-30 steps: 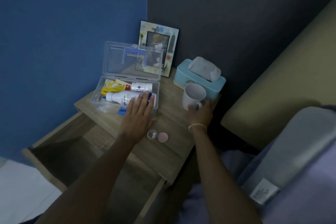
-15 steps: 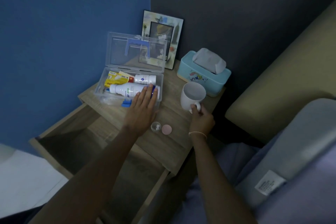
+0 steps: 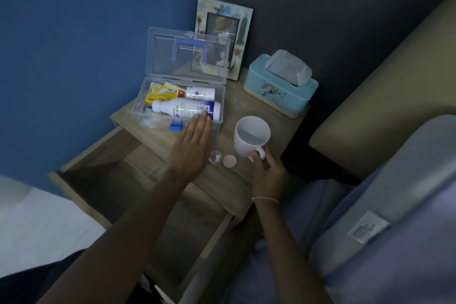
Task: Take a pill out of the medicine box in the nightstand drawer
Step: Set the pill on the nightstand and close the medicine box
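Observation:
The clear plastic medicine box [image 3: 217,96] stands on the nightstand top with its lid raised. Inside lie a large white bottle [image 3: 182,109], a smaller white bottle [image 3: 200,93] and yellow packets [image 3: 158,93]. My left hand [image 3: 192,145] rests flat, fingers together, on the box's front edge, fingertips touching the large bottle. A small clear vial [image 3: 215,157] with white pills and its pink cap [image 3: 229,161] lie on the wood between my hands. My right hand [image 3: 267,170] grips the handle of a white mug [image 3: 251,137]. The drawer [image 3: 128,195] below stands pulled out.
A teal tissue box [image 3: 280,86] sits at the back right of the nightstand [image 3: 276,128], a picture frame [image 3: 223,32] leans against the dark wall behind the lid. A bed edge and grey pillow [image 3: 385,195] lie to the right. Blue wall on the left.
My right hand took the mug's handle and drew it nearer, away from the tissue box. My left hand stayed on the box front, with its fingers closed together.

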Tool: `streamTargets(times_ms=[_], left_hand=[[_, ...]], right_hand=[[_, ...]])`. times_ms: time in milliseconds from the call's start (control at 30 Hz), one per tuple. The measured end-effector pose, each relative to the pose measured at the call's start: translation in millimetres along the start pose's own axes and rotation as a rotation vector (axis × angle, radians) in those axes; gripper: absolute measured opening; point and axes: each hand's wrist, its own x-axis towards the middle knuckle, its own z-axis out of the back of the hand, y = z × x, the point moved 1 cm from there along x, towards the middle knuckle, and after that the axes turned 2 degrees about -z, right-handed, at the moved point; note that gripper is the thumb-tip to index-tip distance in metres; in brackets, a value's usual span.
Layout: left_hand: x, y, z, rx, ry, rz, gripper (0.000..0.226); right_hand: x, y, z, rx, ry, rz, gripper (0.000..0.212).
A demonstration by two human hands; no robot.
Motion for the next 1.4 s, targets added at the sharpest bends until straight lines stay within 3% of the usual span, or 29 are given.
streamTargets(times_ms=[233, 433, 600, 767, 1000, 1200, 1400], left_hand=[[-0.8, -3.0, 3.0, 0.0, 0.014, 0.014, 0.07], [-6.7, -2.0, 9.6, -0.058, -0.025, -0.003, 0.071], [-13.2, 15.7, 25.2, -0.049, -0.081, -0.01, 0.071], [-23.9, 37.3, 39.3, -0.006, -0.142, 0.049, 0.063], [-25.6, 54.1, 42.9, -0.1, -0.194, 0.191, 0.059], [33.4, 90.4, 66.3, -0.292, -0.31, 0.301, 0.053], [104.7, 138.7, 67.3, -0.479, -0.239, 0.401, 0.061]], right_hand=[[-3.1, 0.1, -0.5, -0.014, 0.022, -0.002, 0.036], [-9.8, 16.2, -3.2, -0.15, -0.051, 0.039, 0.081], [-7.2, 53.0, -12.3, -0.016, -0.041, 0.233, 0.061], [-7.2, 72.8, -28.3, -0.112, 0.094, 0.415, 0.051], [6.8, 78.4, -51.7, -0.157, 0.241, 0.41, 0.058], [79.7, 107.5, -96.2, -0.282, 0.355, 0.337, 0.071], [144.4, 119.1, -141.7, -0.325, 0.458, 0.241, 0.079]])
